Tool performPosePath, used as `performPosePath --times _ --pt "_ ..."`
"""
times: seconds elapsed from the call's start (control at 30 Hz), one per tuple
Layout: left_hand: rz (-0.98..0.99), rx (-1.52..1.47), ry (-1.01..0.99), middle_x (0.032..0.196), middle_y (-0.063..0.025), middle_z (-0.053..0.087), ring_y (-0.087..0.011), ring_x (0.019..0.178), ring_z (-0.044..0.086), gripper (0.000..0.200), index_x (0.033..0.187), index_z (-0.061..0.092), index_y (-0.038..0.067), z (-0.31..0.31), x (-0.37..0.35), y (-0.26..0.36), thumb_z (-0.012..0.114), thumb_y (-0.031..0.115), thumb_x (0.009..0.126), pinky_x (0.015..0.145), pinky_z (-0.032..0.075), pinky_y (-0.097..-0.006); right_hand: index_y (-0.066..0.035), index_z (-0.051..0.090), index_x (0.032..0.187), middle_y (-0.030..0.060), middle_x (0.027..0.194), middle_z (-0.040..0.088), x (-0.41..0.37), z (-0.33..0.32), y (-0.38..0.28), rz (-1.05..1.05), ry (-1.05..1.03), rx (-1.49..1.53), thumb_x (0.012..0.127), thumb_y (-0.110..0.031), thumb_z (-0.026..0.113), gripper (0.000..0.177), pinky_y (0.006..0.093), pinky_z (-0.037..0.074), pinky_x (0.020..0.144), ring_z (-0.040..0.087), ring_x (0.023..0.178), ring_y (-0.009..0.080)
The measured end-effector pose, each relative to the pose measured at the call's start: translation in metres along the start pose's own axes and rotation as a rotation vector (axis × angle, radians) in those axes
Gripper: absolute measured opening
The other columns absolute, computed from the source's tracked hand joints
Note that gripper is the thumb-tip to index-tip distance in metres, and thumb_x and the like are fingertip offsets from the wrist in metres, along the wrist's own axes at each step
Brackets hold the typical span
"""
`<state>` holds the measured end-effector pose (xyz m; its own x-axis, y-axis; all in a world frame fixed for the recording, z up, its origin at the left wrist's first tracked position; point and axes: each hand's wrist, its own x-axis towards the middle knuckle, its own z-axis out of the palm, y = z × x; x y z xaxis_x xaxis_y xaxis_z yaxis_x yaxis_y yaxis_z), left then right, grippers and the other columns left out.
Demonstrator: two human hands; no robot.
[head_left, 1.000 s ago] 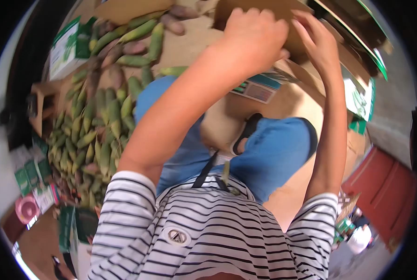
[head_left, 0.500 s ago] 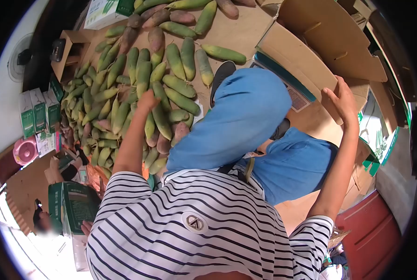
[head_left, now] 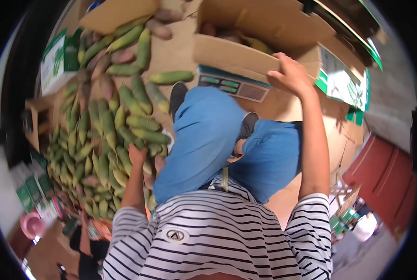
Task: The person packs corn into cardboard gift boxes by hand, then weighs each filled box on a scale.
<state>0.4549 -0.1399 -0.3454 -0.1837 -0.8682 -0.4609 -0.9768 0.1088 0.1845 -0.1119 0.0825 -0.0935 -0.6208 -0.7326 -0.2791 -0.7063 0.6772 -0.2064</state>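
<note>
Long green radishes (head_left: 108,128) lie in a wide pile on my left, with some reddish ones among them. My left hand (head_left: 137,155) is down in the near right part of the pile, its fingers curled in at a green radish; the fingertips are partly hidden. My right hand (head_left: 290,74) grips the near wall of an open cardboard box (head_left: 239,55), fingers over the rim and thumb outside. Inside the box, a few reddish and yellow-green radishes show. Under the box's front edge sits a digital scale (head_left: 234,87) with green displays.
A white-and-green carton (head_left: 59,60) stands beyond the pile, and another printed carton (head_left: 341,79) is right of the box. My bent knees (head_left: 204,130) are between pile and scale. A pink round object (head_left: 32,225) and another person's arm (head_left: 84,233) are at lower left.
My view has swung toward the right, bringing the box's inside into sight. My right hand has closed on the box wall. My left hand has moved nearer me within the pile.
</note>
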Motion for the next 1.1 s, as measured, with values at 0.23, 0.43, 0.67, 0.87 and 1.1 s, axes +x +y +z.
performPosePath --times 0.23,0.43,0.67,0.87,1.1 --pt "0.506 -0.629 0.367 0.117 -0.0149 0.055 -0.0221 0.103 0.055 0.062 0.124 0.046 -0.005 -0.168 -0.039 0.164 0.078 0.021 0.078 0.09 0.045 -0.0339 -0.008 0.051 0.117 0.0148 0.115 0.062 0.002 0.007 0.004 0.006 0.029 -0.042 0.08 -0.039 0.069 0.051 0.0464 0.045 0.091 0.057 0.111 0.0322" --pt "0.842 -1.339 0.467 0.111 -0.0112 0.059 -0.0173 0.097 0.058 0.042 0.118 0.051 -0.002 -0.283 -0.085 0.355 0.07 0.016 0.086 0.08 0.05 -0.0285 -0.006 0.054 0.111 0.0163 0.111 0.063 -0.001 -0.001 -0.007 0.076 -0.068 -0.059 0.078 -0.041 0.069 0.051 0.0465 0.046 0.088 0.058 0.109 0.033" --pt "1.152 -0.666 0.158 0.115 -0.0146 0.058 -0.0234 0.106 0.057 0.054 0.127 0.047 -0.005 -0.252 -0.087 0.485 0.07 0.024 0.087 0.091 0.045 -0.0333 -0.006 0.056 0.114 0.0128 0.115 0.062 -0.006 0.004 -0.008 0.083 -0.048 -0.005 0.078 -0.038 0.07 0.05 0.0444 0.041 0.093 0.057 0.112 0.0298" --pt "1.416 0.113 0.283 0.117 -0.0185 0.058 -0.0345 0.109 0.055 0.052 0.122 0.054 0.001 -0.212 -0.152 0.507 0.073 0.021 0.078 0.093 0.044 -0.0399 -0.01 0.058 0.121 0.0096 0.118 0.064 0.003 0.001 -0.008 0.113 -0.125 0.042 0.076 -0.034 0.073 0.053 0.0419 0.04 0.094 0.058 0.114 0.0252" --pt "1.464 0.719 0.472 0.143 -0.0138 0.037 -0.0294 0.129 0.039 0.093 0.144 0.031 0.009 -0.116 -0.124 0.499 0.078 0.034 0.069 0.101 0.034 -0.0532 -0.005 0.059 0.114 0.0136 0.114 0.064 -0.001 -0.01 -0.008 0.07 -0.155 0.084 0.08 -0.031 0.069 0.044 0.0427 0.044 0.092 0.059 0.11 0.0298"
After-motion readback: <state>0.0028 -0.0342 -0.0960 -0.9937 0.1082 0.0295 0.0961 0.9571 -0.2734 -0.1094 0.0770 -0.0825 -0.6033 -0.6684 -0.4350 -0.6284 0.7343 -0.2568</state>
